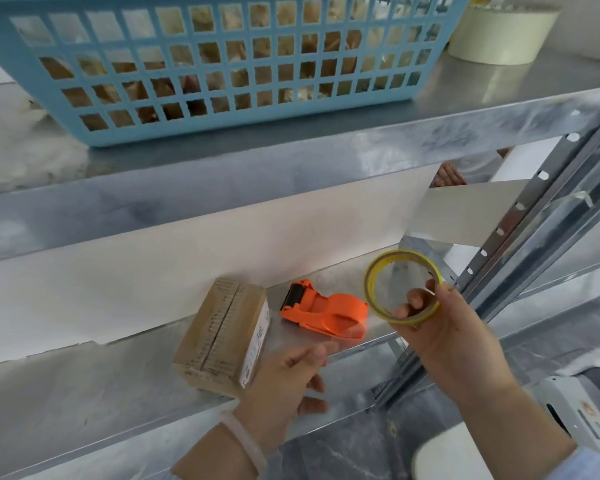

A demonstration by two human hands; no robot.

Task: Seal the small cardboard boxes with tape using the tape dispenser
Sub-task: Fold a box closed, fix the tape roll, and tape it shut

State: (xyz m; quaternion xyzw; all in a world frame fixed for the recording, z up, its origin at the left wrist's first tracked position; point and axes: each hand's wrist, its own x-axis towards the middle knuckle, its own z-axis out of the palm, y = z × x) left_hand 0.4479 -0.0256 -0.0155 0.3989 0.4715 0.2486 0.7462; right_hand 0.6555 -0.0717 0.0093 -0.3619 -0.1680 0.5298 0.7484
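A small cardboard box (pixel 222 336) with a white label on its right side lies on the lower metal shelf (pixel 84 393). Right of it lies an orange tape dispenser (pixel 323 311) with no roll in it. My right hand (pixel 444 336) holds a thin yellow-rimmed tape roll (pixel 400 287) up above the shelf's right end, fingers through its hole. My left hand (pixel 288 382) hovers just right of the box's near corner, below the dispenser, fingers relaxed and holding nothing.
A blue plastic basket (pixel 222 64) filled with brownish items stands on the upper shelf (pixel 291 150). A wide cream tape roll (pixel 503 32) sits at that shelf's right end. Perforated metal uprights (pixel 520 216) run down the right side. A white device (pixel 582 403) is at lower right.
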